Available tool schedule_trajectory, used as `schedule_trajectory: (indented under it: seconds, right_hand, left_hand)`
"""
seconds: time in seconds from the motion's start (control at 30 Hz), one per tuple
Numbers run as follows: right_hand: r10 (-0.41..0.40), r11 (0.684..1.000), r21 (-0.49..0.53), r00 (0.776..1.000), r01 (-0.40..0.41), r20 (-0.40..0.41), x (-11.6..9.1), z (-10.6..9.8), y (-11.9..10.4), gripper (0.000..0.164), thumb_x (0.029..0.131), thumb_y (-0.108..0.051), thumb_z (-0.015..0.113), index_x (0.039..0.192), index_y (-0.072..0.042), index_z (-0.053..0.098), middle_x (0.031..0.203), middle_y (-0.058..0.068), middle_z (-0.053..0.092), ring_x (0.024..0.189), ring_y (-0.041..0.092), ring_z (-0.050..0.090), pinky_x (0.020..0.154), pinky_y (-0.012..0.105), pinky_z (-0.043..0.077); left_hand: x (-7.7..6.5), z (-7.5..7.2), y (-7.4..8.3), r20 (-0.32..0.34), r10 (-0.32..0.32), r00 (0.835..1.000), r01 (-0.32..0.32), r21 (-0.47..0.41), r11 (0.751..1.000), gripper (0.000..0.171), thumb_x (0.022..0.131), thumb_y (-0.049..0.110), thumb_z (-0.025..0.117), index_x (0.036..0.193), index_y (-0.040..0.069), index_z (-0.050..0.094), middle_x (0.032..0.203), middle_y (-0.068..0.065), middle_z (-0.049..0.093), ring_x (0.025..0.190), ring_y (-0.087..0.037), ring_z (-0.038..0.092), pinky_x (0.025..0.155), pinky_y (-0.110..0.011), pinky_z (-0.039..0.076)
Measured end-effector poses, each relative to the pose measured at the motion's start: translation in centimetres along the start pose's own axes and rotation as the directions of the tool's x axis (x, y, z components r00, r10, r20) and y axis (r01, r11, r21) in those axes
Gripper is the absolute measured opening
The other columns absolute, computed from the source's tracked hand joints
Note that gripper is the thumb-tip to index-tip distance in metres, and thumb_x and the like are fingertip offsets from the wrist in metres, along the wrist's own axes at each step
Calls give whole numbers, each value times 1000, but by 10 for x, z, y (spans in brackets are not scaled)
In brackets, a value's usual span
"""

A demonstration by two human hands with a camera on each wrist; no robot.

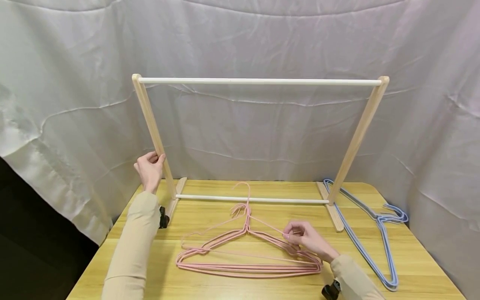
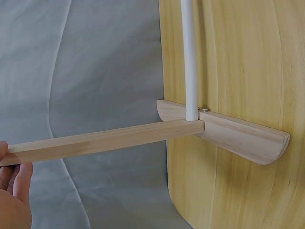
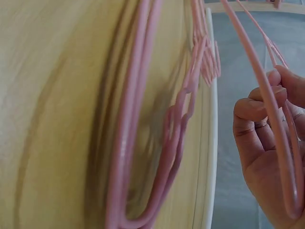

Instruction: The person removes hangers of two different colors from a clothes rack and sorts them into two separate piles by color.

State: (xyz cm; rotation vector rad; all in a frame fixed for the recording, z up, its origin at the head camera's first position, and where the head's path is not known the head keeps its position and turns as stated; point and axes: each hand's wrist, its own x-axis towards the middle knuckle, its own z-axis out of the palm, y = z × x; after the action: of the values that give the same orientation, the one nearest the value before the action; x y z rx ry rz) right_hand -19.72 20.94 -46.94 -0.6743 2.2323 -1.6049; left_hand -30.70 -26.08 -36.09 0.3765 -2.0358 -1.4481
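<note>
My left hand (image 1: 150, 170) grips the left wooden upright (image 1: 151, 125) of a small clothes rack, thumb on one side and fingers on the other. In the left wrist view its fingers (image 2: 21, 183) curl under that upright. My right hand (image 1: 305, 238) pinches the right shoulder of one pink hanger (image 1: 267, 225), which is raised and tilted off the others, its hook up near the lower bar. Below it several pink hangers (image 1: 247, 276) lie stacked on the table. The right wrist view shows the held hanger (image 3: 259, 71) between thumb and curled fingers.
The rack's white top bar (image 1: 258, 81) spans both uprights, and a lower white bar (image 1: 255, 199) joins its feet. Blue hangers (image 1: 386, 250) lie on the table's right side, partly behind the rack's right foot (image 1: 333, 214). Grey curtain (image 1: 240, 37) surrounds the wooden table (image 1: 221, 291).
</note>
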Motion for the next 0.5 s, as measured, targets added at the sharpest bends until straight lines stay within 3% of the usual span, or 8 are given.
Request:
schedule_trajectory:
  seconds: [0.2, 0.5]
  right_hand:
    - [0, 999, -38, 1000, -1, -7, 0, 2, 6, 20, 97, -7, 62, 97, 13, 61, 71, 2, 59, 55, 3, 49, 49, 22, 43]
    - [-18, 986, -169, 999, 14, -27, -3, 7, 9, 14, 95, -8, 64, 93, 6, 66, 69, 16, 63, 56, -1, 50, 51, 18, 44]
  left_hand:
    - [1, 0, -2, -2, 3, 1000, -3, 16, 1000, 33, 96, 19, 69, 120, -3, 71, 121, -26, 70, 130, -30, 36, 108, -45, 28]
    - [1, -1, -3, 0, 9, 1000, -9, 27, 1000, 34, 96, 20, 68, 122, -3, 71, 121, -26, 70, 129, -32, 37, 109, -45, 30]
